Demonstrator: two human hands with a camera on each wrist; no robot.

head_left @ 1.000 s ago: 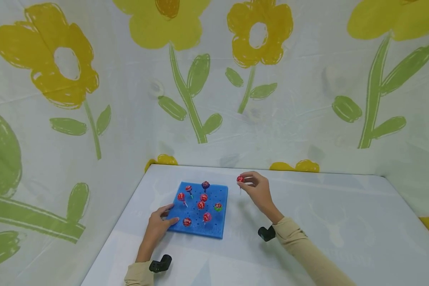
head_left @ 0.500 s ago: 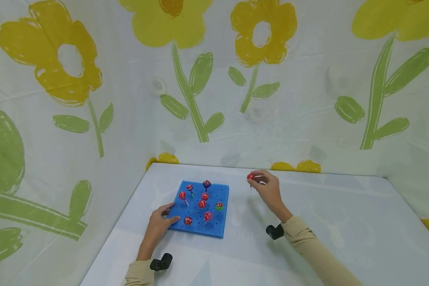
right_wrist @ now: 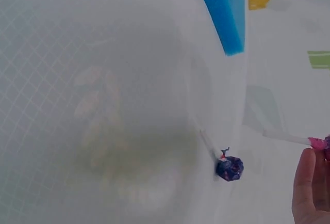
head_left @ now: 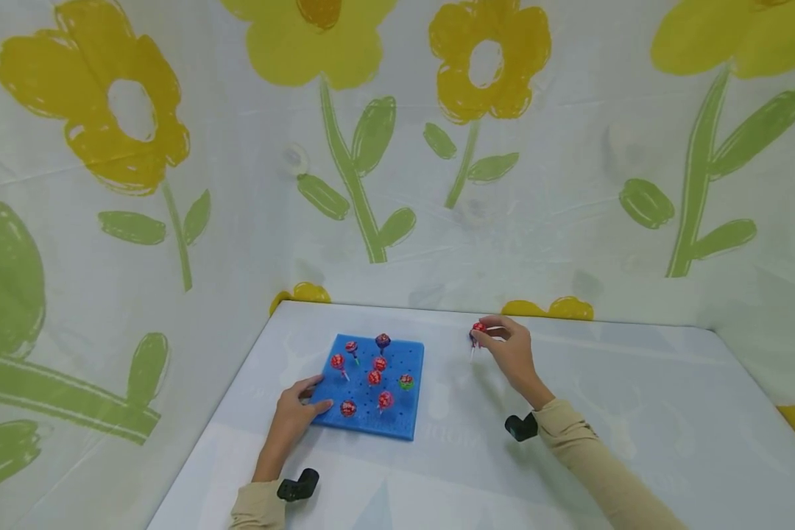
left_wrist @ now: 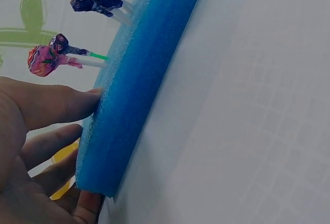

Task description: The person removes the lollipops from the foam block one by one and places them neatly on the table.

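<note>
A blue foam board (head_left: pixel 404 412) with small holes lies on the table, several wrapped lollipops (head_left: pixel 374 377) standing in it by their sticks. At its near left corner, my left hand (head_left: pixel 293 418) holds the board, thumb at the front side and fingers round the left side. To the board's right, above the table, my right hand (head_left: pixel 511 353) pinches a red-wrapped lollipop (head_left: pixel 480 327) by its head, stick pointing down. In the right wrist view, a dark-wrapped lollipop (right_wrist: pixel 230 169) lies on the table close to that hand; in the head view the held one partly covers it.
The white table (head_left: pixel 609 412) runs back to a flower-printed cloth wall (head_left: pixel 556 243), with more cloth on the left. Each wrist wears a black camera (head_left: pixel 521 427).
My right hand has moved to the right with the red-wrapped lollipop, away from the board. A dark lollipop now shows beside it. My left hand has stayed on the board.
</note>
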